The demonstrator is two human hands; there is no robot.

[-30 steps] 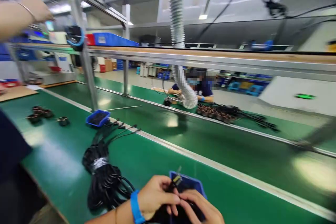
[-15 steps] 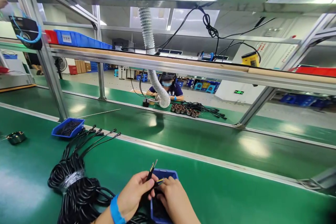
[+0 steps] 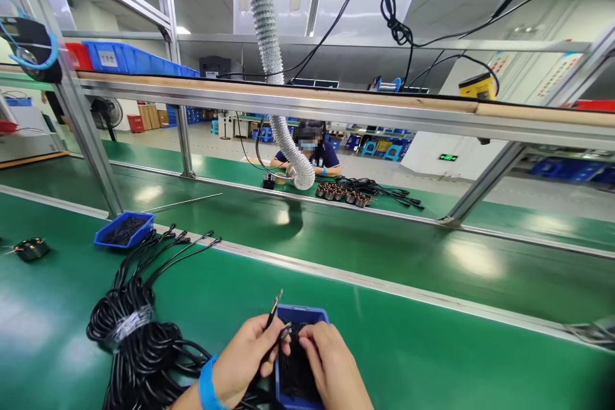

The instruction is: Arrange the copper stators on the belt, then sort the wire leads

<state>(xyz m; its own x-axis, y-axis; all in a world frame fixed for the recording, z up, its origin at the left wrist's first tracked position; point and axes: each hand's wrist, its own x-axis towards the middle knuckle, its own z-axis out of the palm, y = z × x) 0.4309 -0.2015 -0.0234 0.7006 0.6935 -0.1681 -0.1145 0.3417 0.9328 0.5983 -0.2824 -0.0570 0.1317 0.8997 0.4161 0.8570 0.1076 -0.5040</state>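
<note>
My left hand (image 3: 247, 355), with a blue band at the wrist, is closed on black cables whose stripped ends show coloured wires (image 3: 275, 307). Just right of it, my right hand (image 3: 327, 359) is over a blue bin (image 3: 302, 314) of small black pieces, thumb and fingertips pressed together. Whatever those fingertips hold is too small to make out. A large bundle of black cables (image 3: 134, 339), tied with clear wrap, lies left of my hands.
Another blue bin (image 3: 123, 230) of black pieces and a wound coil (image 3: 31, 248) lie at the left. A metal frame with a shelf (image 3: 288, 99) spans the bench. A person (image 3: 317, 154) sits beyond, near coils and cables.
My right hand has moved slightly right, away from the wire ends in my left hand, uncovering more of the bin. The camera view has tilted down a little.
</note>
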